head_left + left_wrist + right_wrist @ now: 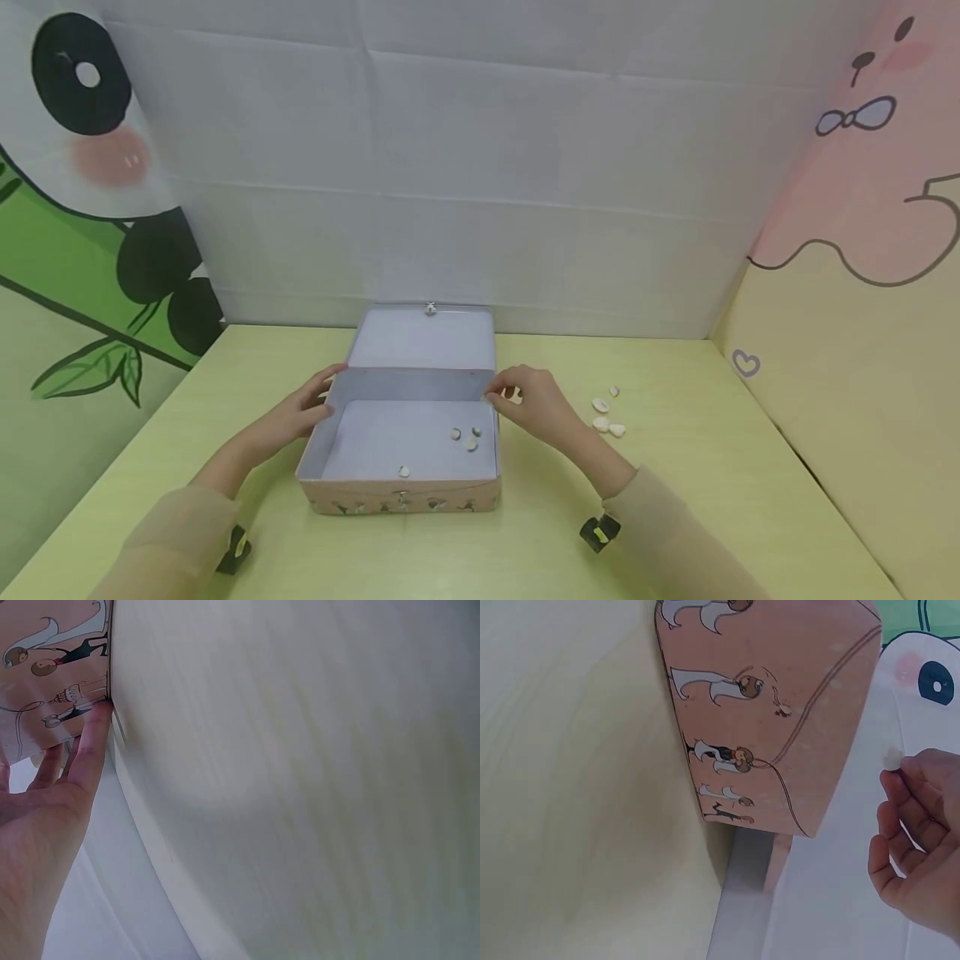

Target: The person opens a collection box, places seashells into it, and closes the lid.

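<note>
A tin box (405,497) with a pink illustrated outside stands on the table, its lid (420,337) raised at the back. Inside lie several small white shell-like pieces (472,445), most of them toward the right side. My left hand (288,415) rests against the box's left side near the back corner. In the left wrist view its fingers (90,746) stretch to the box's lower edge. Over the right rim, my right hand (536,404) pinches a small white shell-like piece (892,758) between thumb and index finger, the other fingers loosely bent.
More small white shell-like pieces (601,405) lie on the pale yellow table (675,467), right of my right hand. A white cloth backdrop (450,167) rises behind the table. Painted panels stand at left and right. Each sleeve has a small black device (600,532) at the wrist.
</note>
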Demonstrator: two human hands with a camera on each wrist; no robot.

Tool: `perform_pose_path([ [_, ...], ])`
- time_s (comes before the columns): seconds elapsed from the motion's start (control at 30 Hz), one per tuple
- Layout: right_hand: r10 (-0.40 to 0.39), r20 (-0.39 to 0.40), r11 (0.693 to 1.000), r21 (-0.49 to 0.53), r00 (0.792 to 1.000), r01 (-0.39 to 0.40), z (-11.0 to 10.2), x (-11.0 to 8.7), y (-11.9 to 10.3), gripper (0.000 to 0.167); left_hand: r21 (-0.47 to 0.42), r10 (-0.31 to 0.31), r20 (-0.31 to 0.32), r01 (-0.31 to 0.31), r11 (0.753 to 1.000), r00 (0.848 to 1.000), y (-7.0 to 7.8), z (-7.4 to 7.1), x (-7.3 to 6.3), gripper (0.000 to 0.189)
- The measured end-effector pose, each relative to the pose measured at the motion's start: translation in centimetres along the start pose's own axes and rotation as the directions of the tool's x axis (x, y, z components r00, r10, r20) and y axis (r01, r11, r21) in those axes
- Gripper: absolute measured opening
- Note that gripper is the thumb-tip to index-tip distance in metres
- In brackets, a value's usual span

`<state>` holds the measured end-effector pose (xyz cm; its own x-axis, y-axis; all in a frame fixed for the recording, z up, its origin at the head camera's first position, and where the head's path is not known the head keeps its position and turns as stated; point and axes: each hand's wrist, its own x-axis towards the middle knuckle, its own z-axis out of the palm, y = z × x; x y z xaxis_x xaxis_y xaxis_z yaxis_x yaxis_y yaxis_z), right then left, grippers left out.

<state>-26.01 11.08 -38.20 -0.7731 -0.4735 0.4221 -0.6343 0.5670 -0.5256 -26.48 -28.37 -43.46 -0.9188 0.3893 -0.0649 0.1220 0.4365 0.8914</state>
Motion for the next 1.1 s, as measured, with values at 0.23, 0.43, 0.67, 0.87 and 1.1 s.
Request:
perform_pose_path([
  [0.23,-0.015,0.036,0.999,0.048,0.999,0.013,1.9,-0.7,-0.8,0.006,0.004,0.001,0.002,-0.001,1.000,1.000,0.0,-0.1,0.0,0.061],
  [0.43,-0.029,0.066,0.998,0.050,0.997,0.025,3.0,-0.7,-0.9,0.006,0.007,0.005,0.005,-0.005,1.000,1.000,-0.1,-0.1,0.0,0.061],
  [0.67,-0.061,0.054,0.996,0.068,0.997,0.057,3.5,-0.7,-1.0,0.005,0.001,0.000,0.003,0.000,1.000,1.000,-0.2,-0.1,0.0,0.061],
  [0.87,-0.062,0.067,0.996,0.062,0.996,0.058,2.6,-1.0,-1.3,0.010,0.013,0.001,0.000,-0.001,1.000,1.000,-0.2,-0.1,0.0,0.061],
  [1.1,-0.087,0.038,0.996,0.024,0.996,0.086,0.5,-1.6,-1.2,0.014,0.008,-0.004,0.002,0.004,1.000,1.000,-0.1,0.0,0.0,0.061],
])
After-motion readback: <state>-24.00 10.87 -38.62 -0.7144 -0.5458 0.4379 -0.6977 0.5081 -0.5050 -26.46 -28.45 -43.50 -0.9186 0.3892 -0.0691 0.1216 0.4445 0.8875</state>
